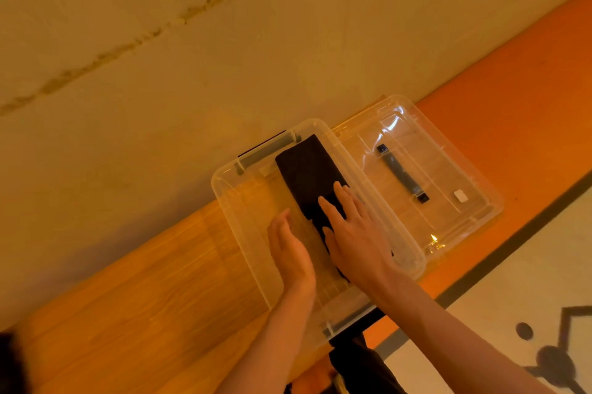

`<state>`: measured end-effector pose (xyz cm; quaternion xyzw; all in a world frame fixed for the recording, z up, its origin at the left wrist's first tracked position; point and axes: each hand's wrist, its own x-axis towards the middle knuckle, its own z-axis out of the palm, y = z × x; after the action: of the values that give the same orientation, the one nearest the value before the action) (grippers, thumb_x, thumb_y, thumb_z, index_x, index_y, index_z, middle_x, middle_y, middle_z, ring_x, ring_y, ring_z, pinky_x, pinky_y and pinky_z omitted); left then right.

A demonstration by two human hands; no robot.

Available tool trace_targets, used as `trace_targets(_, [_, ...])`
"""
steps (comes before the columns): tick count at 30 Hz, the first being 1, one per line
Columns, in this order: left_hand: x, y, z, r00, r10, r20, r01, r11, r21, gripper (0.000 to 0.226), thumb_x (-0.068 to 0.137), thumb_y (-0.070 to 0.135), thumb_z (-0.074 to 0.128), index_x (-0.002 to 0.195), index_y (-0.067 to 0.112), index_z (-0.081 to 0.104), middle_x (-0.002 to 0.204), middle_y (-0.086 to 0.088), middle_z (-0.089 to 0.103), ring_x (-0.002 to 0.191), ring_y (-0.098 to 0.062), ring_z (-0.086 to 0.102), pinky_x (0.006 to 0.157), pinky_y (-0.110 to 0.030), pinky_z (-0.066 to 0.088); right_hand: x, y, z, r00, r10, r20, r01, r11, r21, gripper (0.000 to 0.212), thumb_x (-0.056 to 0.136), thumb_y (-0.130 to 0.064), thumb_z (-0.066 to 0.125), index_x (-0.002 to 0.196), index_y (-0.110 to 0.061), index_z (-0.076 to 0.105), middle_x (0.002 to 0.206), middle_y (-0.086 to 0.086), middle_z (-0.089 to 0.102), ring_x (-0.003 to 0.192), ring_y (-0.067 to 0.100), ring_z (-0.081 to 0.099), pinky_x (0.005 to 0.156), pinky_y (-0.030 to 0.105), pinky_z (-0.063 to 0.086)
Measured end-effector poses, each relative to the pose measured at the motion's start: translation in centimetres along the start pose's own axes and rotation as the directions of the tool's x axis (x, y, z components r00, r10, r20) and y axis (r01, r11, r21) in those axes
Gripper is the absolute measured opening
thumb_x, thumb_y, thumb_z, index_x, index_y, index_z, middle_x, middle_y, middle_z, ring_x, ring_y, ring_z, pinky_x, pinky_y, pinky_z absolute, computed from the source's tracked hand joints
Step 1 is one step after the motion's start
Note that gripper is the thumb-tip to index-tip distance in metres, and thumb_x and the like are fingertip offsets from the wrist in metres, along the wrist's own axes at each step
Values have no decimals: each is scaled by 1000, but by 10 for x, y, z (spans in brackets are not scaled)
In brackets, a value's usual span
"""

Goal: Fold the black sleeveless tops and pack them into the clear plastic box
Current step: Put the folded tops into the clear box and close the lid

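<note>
Folded black top (306,174) in clear box (224,201), by its right wall, under straight fingers (342,199) of right hand (358,243). Left hand (291,256) flat beside it, holding nothing.

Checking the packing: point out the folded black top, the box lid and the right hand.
folded black top (307,169), head view, bare upper face
box lid (445,166), head view, clear panel
right hand (355,233), head view, back of hand
</note>
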<state>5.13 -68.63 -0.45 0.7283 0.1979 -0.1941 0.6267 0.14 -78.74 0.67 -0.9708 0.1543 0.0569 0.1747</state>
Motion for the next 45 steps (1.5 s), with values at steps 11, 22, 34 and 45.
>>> trace_targets(11, [18,3,26,969,-71,235,75,997,-8,63,102,62,19,158,33,28,166,6,26,153,-18,22,125,-42,20,34,24,9,988,-92,125,104,990,-92,67,107,-44,33,161,-20,1,166,15,-13,152,30,-17,123,43,-11])
trace_targets(22, [-2,41,46,945,288,153,-296,955,30,29,106,27,50,133,35,58,132,18,59,121,6,55,91,-12,47,27,65,-52,976,81,-203,-28,967,254,52,97,-34,60,145,-22,47,156,8,38,142,27,36,112,43,40])
trace_targets(34, [-10,50,146,613,454,646,-759,565,323,61,98,58,41,147,23,50,151,8,44,139,-3,39,112,-27,39,9,216,-33,834,528,-158,-497,845,198,61,95,-38,64,150,-21,43,155,16,40,140,38,37,111,53,35])
trace_targets(45, [-13,-8,253,820,-167,547,-500,254,828,90,96,75,28,163,23,-4,166,-17,-20,153,-42,-14,122,-58,2,23,296,-13,792,610,-36,-581,769,267,58,99,-39,59,148,-12,44,140,17,53,127,39,50,102,48,44])
